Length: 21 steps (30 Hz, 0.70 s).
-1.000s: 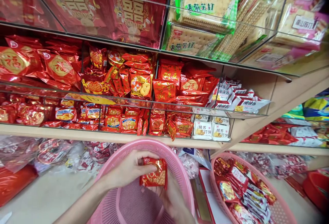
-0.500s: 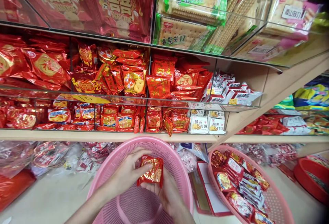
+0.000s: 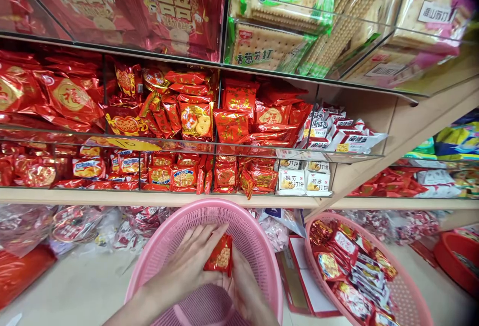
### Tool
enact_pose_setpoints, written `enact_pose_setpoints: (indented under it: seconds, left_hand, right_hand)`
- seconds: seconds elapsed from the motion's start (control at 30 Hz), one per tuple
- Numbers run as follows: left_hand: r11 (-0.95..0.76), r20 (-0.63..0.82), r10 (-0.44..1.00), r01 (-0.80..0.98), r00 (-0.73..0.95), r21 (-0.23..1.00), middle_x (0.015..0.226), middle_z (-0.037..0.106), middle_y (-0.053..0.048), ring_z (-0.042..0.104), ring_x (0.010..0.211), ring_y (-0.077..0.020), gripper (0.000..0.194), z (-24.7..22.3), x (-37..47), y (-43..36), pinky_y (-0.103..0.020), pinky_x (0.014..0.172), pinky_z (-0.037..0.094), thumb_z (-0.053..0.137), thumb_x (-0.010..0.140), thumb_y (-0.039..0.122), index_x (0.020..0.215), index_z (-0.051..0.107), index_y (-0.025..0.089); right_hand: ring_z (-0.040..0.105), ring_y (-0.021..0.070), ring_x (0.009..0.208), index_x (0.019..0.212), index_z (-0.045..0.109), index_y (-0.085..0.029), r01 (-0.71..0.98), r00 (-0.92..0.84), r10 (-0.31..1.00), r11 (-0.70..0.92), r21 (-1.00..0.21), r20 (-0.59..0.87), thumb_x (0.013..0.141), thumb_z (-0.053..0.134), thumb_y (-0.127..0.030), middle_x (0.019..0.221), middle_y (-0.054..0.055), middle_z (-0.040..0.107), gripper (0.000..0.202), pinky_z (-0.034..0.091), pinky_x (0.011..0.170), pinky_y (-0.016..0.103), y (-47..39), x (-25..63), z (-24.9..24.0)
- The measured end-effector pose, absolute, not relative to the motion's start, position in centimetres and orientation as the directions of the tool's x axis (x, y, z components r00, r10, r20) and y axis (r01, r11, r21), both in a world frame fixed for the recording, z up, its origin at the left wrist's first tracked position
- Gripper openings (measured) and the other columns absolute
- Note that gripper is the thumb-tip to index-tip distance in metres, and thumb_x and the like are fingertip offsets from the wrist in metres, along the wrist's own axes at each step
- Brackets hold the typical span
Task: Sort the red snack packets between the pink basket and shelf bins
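Between my two hands is a small shiny red snack packet (image 3: 220,257) with a picture of pale biscuits or nuts on its front. My left hand (image 3: 192,256) lies across its left side, fingers drawn together and reaching over the top edge. Supporting it from below and the right is my right hand (image 3: 243,283), its fingers partly hidden behind the packet and my left hand. Both hands are over the pink plastic basket (image 3: 144,266), inside its rim.
A second pink basket (image 3: 407,281) at the right holds several packets. Shelf bins ahead contain red packets (image 3: 232,126) and white cracker packets (image 3: 292,181). A red folder (image 3: 312,286) lies between the baskets, and plastic bags (image 3: 75,223) are under the shelf.
My left hand has slid further over the packet, covering more of it. The packet has turned and sits slightly lower; my right hand stays under it.
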<state>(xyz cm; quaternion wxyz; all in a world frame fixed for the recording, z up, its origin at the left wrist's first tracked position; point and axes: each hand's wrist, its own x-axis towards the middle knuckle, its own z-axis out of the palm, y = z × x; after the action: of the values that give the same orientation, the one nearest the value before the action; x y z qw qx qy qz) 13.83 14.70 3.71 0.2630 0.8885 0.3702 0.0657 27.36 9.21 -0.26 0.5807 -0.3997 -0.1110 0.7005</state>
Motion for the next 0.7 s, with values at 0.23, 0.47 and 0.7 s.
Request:
enact_pose_setpoints:
  seconds: [0.23,0.47,0.7]
  left_hand:
    - [-0.615,0.021,0.756,0.700,0.654,0.362,0.130,0.054,-0.009,0.047,0.119,-0.0316,0.089,1.5,14.0,13.5,-0.050,0.101,0.038,0.076,0.069,0.030,0.144,0.028,0.032]
    - [-0.540,-0.145,0.764,0.746,0.629,0.390,0.136,0.049,-0.011,0.043,0.126,-0.0318,0.082,0.4,13.7,12.8,-0.049,0.104,0.035,0.072,0.072,0.025,0.143,0.031,0.029]
    - [-0.455,-0.253,0.740,0.741,0.623,0.495,0.141,0.044,-0.009,0.038,0.131,-0.0270,0.080,-0.1,11.9,15.6,-0.042,0.107,0.032,0.060,0.075,0.021,0.145,0.023,0.027]
  right_hand:
    - [0.066,0.0180,0.083,0.095,0.068,-0.020,-0.744,0.021,0.883,-0.300,-0.597,-0.469,0.081,0.058,-0.047,0.090,0.005,0.073,0.032,0.053,0.065,0.028,9.1,27.3,-1.2]
    - [0.068,0.0189,0.077,0.103,0.066,-0.018,-0.678,-0.040,0.850,-0.409,-0.610,-0.526,0.079,0.058,-0.052,0.092,0.007,0.074,0.043,0.052,0.060,0.028,8.6,26.6,-2.0]
    - [0.055,0.0289,0.117,0.130,0.050,-0.020,-0.284,0.043,0.837,-0.513,-0.810,-0.546,0.077,0.044,-0.071,0.135,0.014,0.054,0.074,0.045,0.094,0.045,7.2,28.0,-3.1]
